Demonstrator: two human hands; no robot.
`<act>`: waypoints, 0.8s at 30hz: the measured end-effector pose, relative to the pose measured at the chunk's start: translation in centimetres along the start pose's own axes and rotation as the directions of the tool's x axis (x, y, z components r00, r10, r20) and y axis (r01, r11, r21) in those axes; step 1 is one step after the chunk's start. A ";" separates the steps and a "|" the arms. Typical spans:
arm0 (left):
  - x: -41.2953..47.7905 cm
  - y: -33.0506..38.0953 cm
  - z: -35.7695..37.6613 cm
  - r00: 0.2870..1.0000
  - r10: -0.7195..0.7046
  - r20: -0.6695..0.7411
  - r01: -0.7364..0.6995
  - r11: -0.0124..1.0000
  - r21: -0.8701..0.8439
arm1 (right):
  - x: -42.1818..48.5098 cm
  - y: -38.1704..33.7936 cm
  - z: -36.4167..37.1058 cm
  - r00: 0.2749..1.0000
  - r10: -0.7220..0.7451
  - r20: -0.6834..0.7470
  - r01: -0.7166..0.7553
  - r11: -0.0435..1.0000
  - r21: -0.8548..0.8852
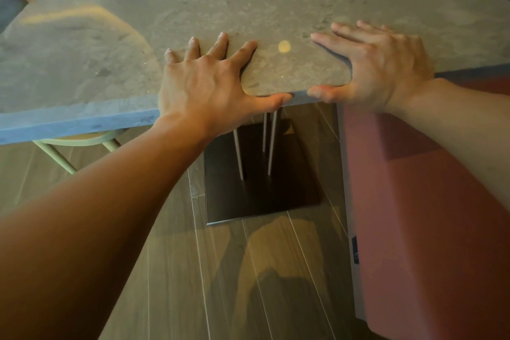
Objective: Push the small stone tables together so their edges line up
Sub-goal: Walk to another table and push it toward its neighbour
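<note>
Head view: stone table point(276, 8) fills 12 o'clock, its glossy, grey-brown speckled surface coming to a corner that points to 6 o'clock. Its long axis is unclear, as it runs off frame. Left hand point(204, 83) and right hand point(380, 63) flank that corner, fingers point(220, 44) flat and spread on top, thumbs pressed against the edge.

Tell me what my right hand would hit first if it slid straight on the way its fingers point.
Probably the left hand: the right hand points leftward across the stone table top, toward the left fingertips, though it might pass just beyond them.
</note>
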State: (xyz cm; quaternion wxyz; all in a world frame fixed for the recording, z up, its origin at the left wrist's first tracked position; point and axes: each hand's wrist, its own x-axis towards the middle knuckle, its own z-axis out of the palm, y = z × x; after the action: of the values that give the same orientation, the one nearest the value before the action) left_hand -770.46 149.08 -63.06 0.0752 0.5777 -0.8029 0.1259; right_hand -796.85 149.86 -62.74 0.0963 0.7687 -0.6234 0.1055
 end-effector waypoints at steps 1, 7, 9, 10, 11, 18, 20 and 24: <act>0.0 0.0 0.0 1.000 -0.003 -0.001 0.003 1.000 0.000 | 0.0 0.0 -0.1 1.000 0.001 0.000 -0.001 1.000 0.004; 0.0 0.1 0.1 1.000 -0.002 0.008 0.002 1.000 0.006 | -0.2 0.0 0.0 1.000 -0.004 0.000 0.004 1.000 0.002; 0.0 0.1 0.0 1.000 -0.002 0.015 0.002 1.000 0.003 | -0.3 0.1 0.0 1.000 -0.001 0.005 0.001 1.000 0.003; -0.1 0.0 0.0 1.000 -0.007 0.020 0.007 1.000 0.000 | -0.3 0.0 0.0 1.000 0.004 0.011 -0.004 1.000 0.007; -0.2 0.0 -0.1 1.000 -0.011 0.026 0.011 1.000 -0.007 | -0.3 -0.2 -0.1 1.000 0.012 0.021 -0.012 1.000 0.010; -1.3 -2.6 -0.8 0.996 0.081 0.039 -0.072 0.977 -0.200 | -1.7 -4.2 -1.6 0.997 -0.047 0.061 0.040 0.994 0.104; -2.3 -5.4 -0.8 0.998 0.053 0.014 -0.050 0.979 -0.196 | -1.7 -7.7 -1.3 0.993 -0.109 0.054 0.101 0.985 0.137; -5.4 -13.0 -0.8 0.999 -0.046 0.028 0.049 0.993 -0.110 | 1.0 -15.9 -1.4 0.964 -0.249 0.097 0.233 0.961 0.148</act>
State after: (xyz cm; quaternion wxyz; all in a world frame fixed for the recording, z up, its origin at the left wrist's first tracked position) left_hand -756.42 150.34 -62.21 0.0999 0.5933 -0.7955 0.0718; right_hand -781.17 152.59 -61.37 0.0202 0.8485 -0.5210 0.0903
